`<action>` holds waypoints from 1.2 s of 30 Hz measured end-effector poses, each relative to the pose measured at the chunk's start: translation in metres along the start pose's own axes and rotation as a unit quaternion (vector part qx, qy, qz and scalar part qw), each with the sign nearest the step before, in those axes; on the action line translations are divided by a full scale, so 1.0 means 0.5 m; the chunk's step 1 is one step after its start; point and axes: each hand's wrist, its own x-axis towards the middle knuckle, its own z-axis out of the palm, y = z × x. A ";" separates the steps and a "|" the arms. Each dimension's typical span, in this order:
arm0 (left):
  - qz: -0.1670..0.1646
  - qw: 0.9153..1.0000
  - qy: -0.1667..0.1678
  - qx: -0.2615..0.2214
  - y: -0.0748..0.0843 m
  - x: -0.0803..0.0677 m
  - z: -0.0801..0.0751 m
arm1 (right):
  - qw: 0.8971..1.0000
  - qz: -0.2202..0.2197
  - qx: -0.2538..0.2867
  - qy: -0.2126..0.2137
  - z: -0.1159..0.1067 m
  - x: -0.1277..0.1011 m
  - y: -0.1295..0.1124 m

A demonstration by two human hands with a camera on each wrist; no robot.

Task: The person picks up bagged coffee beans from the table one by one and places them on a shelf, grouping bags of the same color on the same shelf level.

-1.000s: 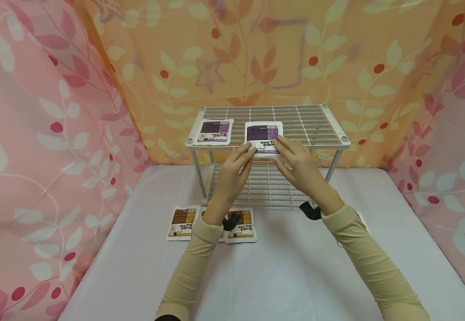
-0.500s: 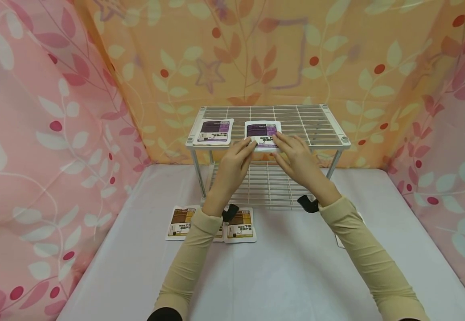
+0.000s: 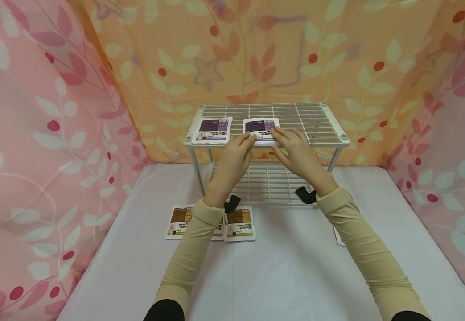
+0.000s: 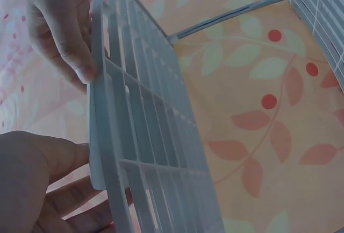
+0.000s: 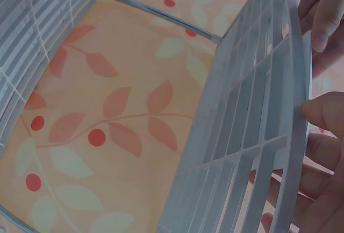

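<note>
From the head camera, a white wire rack point(image 3: 328, 133) stands at the back of a table point(image 3: 288, 276) covered in pale cloth. On the rack's top shelf, a purple packet point(image 3: 261, 127) lies flat near the front edge, about midway along. The left hand point(image 3: 234, 162) reaches up from below the front edge, its fingertips point(image 3: 249, 139) touching the packet's near left corner. The right hand point(image 3: 298, 154) lies with straight fingers point(image 3: 284, 133) on the packet's near right edge and on the shelf wires beside it. Both hands are spread flat, neither curled round the packet, so the packet sits between the two sets of fingertips and just beyond them. A second purple packet point(image 3: 213, 130) lies on the same shelf, at the rack's front left corner, just beside the first but apart from it. On the table in front of the rack's left leg lie brown packets point(image 3: 240, 224), partly hidden by the left sleeve point(image 3: 188, 263).

From the left wrist camera, the rack's shelf point(image 4: 145, 136) is seen from underneath, running steeply up the frame. The left hand point(image 4: 32, 184) sits low against its edge with fingers loosely stretched; the other hand's fingers point(image 4: 59, 28) show above, on the far side of the wires. The packet itself cannot be made out here.

From the right wrist camera, the shelf point(image 5: 252, 120) is again seen from below, with the right hand's fingers point(image 5: 322, 120) resting along its front edge.
</note>
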 end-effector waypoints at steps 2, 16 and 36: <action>-0.004 1.000 -0.003 0.005 0.000 0.004 0.001 | 1.000 0.002 -0.002 -0.008 -0.002 0.003 0.000; -0.077 0.993 -0.086 0.032 0.018 0.026 -0.004 | 0.999 0.017 0.018 -0.047 -0.012 0.018 0.005; -0.061 0.994 -0.075 0.056 0.035 0.017 -0.001 | 0.998 0.037 0.002 -0.058 -0.010 0.007 0.004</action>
